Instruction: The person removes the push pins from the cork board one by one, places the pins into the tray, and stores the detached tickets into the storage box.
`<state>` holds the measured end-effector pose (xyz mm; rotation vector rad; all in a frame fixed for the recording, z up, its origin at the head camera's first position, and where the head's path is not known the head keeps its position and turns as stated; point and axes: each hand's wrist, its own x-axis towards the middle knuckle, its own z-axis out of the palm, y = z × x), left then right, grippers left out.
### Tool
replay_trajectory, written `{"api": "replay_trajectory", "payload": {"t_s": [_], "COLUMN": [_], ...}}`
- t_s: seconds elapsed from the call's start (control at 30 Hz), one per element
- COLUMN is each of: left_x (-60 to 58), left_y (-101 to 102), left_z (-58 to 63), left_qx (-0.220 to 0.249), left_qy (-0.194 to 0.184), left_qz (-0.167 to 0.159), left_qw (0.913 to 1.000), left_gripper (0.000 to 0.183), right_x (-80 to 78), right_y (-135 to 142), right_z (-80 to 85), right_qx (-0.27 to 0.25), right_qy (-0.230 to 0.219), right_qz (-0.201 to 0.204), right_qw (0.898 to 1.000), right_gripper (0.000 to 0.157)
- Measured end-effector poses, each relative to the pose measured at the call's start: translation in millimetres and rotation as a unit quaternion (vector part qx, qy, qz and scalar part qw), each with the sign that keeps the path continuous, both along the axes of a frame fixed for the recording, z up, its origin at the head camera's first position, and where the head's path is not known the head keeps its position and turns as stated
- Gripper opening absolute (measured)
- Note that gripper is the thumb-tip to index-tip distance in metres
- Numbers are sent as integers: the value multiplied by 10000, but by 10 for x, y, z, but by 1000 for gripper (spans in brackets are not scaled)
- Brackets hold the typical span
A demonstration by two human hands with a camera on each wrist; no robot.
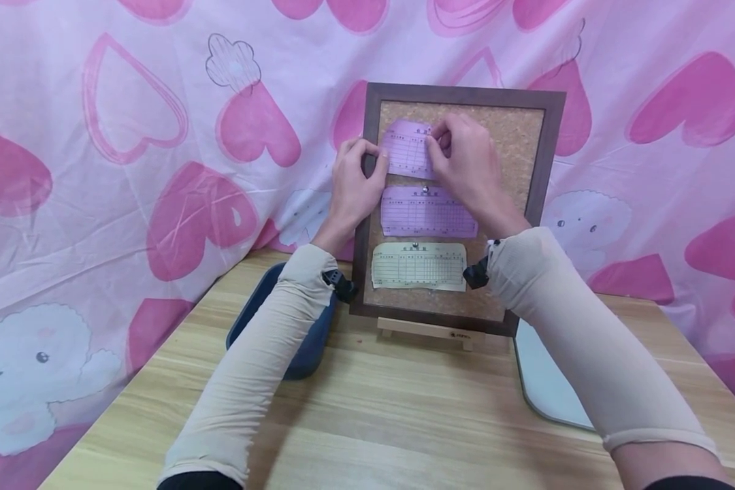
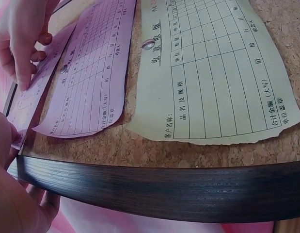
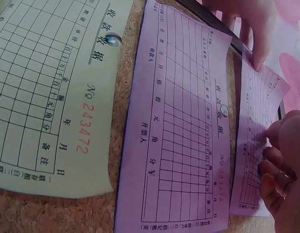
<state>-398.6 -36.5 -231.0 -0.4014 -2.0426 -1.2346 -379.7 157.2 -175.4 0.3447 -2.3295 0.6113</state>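
Observation:
A framed cork board [image 1: 514, 156] bears three receipt slips. The upper purple slip [image 1: 407, 153] lies between my hands. My left hand [image 1: 355, 180] grips the board's left edge, thumb on the slip's left side and fingers behind the frame [image 2: 140, 189]. My right hand [image 1: 468, 160] touches the slip near its top middle, fingers curled; I cannot tell whether something small is pinched there. Below, a second purple slip [image 1: 429, 212] hangs from a round-headed push pin [image 1: 425, 189]. Lowest is a pale green slip [image 1: 419, 267], with another push pin [image 2: 148, 44] at its top.
The board leans on a small wooden easel [image 1: 422, 328] on the wood-grain table [image 1: 392, 408]. A dark blue tray [image 1: 309, 354] stands behind my left forearm. Under my right forearm lies a pale flat board or tray [image 1: 551, 381]. A pink heart-patterned curtain [image 1: 318, 61] hangs behind.

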Motion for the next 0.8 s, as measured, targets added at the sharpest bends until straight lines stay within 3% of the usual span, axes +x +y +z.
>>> {"api": "replay_trajectory", "payload": {"t_s": [0.33,0.8], "left_x": [-1,14], "left_y": [-1,-74], "left_z": [-4,-17], "left_qx": [30,360], "left_qy": [57,14], "left_qz": [33,-213], "left_qw": [10000,9991], "left_gripper": [25,23], "right_x": [42,121], "right_y": [106,269], "right_z": [-10,-91], "right_qx": [-8,-106], "right_qy": [-232,152], "right_qz": [-14,115], "right_qw": [9997,9998], "right_gripper": [22,22]}}
